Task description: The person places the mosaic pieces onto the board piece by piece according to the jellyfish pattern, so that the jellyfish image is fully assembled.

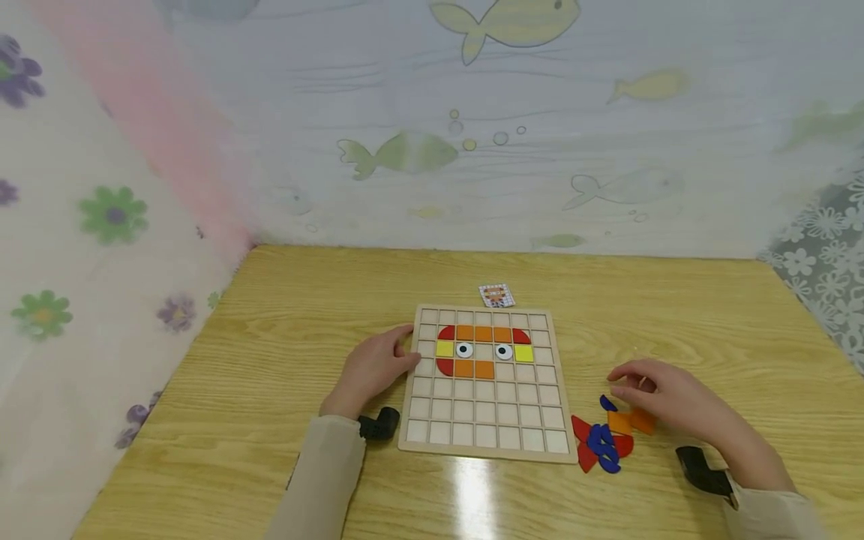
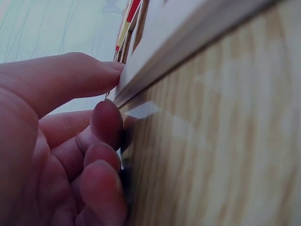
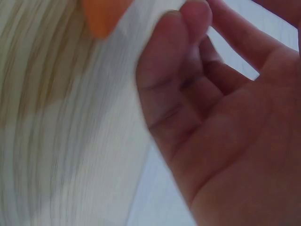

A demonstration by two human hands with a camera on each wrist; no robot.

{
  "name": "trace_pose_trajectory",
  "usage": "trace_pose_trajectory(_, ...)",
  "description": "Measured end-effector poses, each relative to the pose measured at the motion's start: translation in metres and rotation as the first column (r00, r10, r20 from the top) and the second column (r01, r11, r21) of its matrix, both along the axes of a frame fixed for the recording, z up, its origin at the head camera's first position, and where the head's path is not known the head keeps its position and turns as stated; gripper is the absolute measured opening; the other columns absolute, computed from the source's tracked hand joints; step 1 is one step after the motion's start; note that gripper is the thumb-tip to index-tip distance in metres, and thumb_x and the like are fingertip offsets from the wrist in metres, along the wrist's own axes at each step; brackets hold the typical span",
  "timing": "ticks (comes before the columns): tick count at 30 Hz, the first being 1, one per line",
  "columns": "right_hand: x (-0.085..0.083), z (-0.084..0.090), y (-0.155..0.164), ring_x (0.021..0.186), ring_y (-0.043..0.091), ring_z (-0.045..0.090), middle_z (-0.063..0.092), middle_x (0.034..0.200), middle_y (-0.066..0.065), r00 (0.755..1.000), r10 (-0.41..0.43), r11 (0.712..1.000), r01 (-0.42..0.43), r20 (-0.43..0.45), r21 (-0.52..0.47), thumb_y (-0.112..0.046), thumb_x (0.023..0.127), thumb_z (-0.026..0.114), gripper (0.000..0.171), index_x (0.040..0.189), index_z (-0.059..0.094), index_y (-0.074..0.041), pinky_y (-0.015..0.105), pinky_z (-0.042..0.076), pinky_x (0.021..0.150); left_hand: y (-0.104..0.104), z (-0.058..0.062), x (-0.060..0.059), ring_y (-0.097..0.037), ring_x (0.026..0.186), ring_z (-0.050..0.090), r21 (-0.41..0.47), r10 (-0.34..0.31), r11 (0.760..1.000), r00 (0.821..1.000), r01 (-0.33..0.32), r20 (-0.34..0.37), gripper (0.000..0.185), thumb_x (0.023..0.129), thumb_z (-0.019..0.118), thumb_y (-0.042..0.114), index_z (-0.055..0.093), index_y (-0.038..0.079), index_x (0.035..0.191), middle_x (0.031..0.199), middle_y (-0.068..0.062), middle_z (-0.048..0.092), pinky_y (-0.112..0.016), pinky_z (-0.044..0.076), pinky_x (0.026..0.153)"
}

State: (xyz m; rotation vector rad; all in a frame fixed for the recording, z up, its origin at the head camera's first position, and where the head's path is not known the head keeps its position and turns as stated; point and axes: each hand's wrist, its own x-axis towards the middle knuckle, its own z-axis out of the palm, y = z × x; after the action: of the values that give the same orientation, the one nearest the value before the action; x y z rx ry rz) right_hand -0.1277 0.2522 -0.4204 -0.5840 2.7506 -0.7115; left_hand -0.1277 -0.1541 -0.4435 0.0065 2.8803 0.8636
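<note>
A wooden grid board lies at the table's middle. Its upper rows carry red, orange and yellow tiles and two round eye pieces. My left hand rests at the board's left edge; in the left wrist view its fingertips press against the board's edge. My right hand hovers with loosely curled fingers over a pile of loose pieces to the right of the board. The pile has orange tiles and red and blue ones. The right wrist view is blurred, with an orange tile near one fingertip. Nothing lies between the fingers.
A small pattern card lies just behind the board. A fish-print curtain hangs along the table's far edge, with a flowered one on the left. Bare wood lies right of the board.
</note>
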Motion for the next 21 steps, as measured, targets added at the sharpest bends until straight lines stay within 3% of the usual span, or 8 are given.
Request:
trace_pose_trajectory(8,0.001,0.002,0.025,0.072,0.008,0.048,0.050,0.084,-0.002,0.995,0.008,0.999,-0.011,0.102,0.032,-0.041,0.082,0.059,0.039,0.108,0.060,-0.012,0.026,0.041,0.062,0.001,0.001,-0.001,-0.010,0.063,0.046,-0.003,0.005,1.000,1.000,-0.005,0.005,0.054,0.081,0.060,0.038,0.047,0.020,0.130,0.073,0.008,0.052,-0.028,0.035,0.059)
trace_pose_trajectory(14,0.001,0.001,0.042,0.070,0.006,0.046,0.048,0.089,0.004,0.964,0.121,0.991,-0.103,0.237,-0.084,-0.030,0.081,0.064,0.042,0.113,0.055,-0.003,0.024,0.040,0.061,0.002,-0.001,-0.002,-0.010,0.064,0.047,-0.004,0.006,1.000,1.000,-0.006,0.001,0.054,0.081,0.060,0.038,0.047,0.020,0.130,0.073,0.009,0.052,-0.028,0.036,0.060)
trace_pose_trajectory(18,0.000,-0.003,0.042,0.068,0.008,0.043,0.045,0.087,0.005,0.945,0.193,0.976,-0.157,0.263,-0.150,-0.025,0.081,0.064,0.041,0.112,0.052,-0.002,0.024,0.037,0.059,0.001,-0.002,-0.001,-0.010,0.064,0.047,-0.005,0.006,1.000,1.000,-0.006,0.007,0.054,0.081,0.060,0.039,0.047,0.020,0.130,0.074,0.009,0.053,-0.028,0.036,0.059)
trace_pose_trajectory(21,-0.001,-0.005,0.038,0.068,0.007,0.041,0.045,0.085,0.003,0.954,0.187,0.979,-0.161,0.233,-0.125,-0.026,0.079,0.066,0.038,0.109,0.054,-0.006,0.024,0.036,0.058,-0.001,-0.002,0.000,-0.010,0.064,0.046,-0.008,0.005,1.000,1.000,-0.005,0.005,0.055,0.081,0.060,0.039,0.047,0.020,0.130,0.074,0.009,0.052,-0.028,0.036,0.059)
